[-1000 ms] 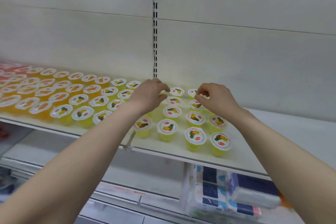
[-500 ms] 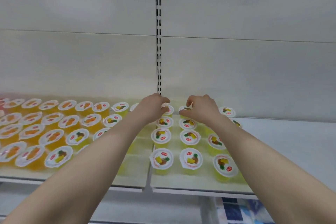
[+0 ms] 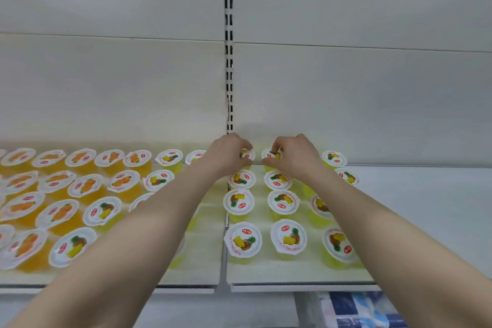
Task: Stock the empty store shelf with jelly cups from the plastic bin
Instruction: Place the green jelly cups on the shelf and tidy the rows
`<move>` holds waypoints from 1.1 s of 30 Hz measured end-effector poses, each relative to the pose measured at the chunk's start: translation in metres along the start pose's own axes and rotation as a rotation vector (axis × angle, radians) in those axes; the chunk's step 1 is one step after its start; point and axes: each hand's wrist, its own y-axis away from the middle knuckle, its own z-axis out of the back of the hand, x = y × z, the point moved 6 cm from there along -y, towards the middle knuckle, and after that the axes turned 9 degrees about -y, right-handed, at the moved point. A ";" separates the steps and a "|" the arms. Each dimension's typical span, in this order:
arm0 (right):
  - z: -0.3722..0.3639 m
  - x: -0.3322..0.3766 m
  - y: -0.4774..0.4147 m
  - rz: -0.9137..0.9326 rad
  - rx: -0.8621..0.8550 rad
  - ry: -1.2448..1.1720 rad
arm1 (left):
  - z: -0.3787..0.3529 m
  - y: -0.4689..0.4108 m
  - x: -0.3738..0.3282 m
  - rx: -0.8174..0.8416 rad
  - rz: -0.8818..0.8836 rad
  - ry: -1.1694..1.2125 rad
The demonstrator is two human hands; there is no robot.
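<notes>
Both my arms reach to the back of the white shelf (image 3: 415, 208). My left hand (image 3: 229, 153) is curled over a yellow pineapple jelly cup (image 3: 247, 155) in the back row, fingers on its lid rim. My right hand (image 3: 295, 154) pinches the neighbouring yellow jelly cup (image 3: 269, 157) at the back wall. In front of them stand rows of yellow cups, such as one at the front (image 3: 242, 241). Orange jelly cups (image 3: 60, 214) fill the shelf's left part. The plastic bin is out of view.
The shelf's right part is bare white surface. A slotted upright (image 3: 229, 61) runs down the back panel between the two shelf sections. Below the shelf edge at the lower right lie blue and white packs (image 3: 356, 309).
The view has moved closer to the shelf and tilted up. Both hands have gone further back, from mid-shelf to the rear row at the wall, each with a cup.
</notes>
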 end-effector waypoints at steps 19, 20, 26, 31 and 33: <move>0.018 0.013 0.045 0.059 0.167 0.034 | 0.009 0.042 -0.013 0.104 -0.071 0.030; 0.016 0.015 0.046 0.051 0.169 0.052 | 0.008 0.043 -0.014 0.097 -0.058 0.033; 0.011 0.018 0.048 -0.012 0.111 0.066 | 0.012 0.046 -0.017 0.004 -0.027 0.048; 0.020 0.012 0.057 -0.009 0.045 0.010 | 0.017 0.053 -0.016 -0.032 -0.052 0.030; 0.029 0.010 0.063 -0.006 0.012 -0.026 | 0.025 0.060 -0.012 -0.092 -0.070 0.050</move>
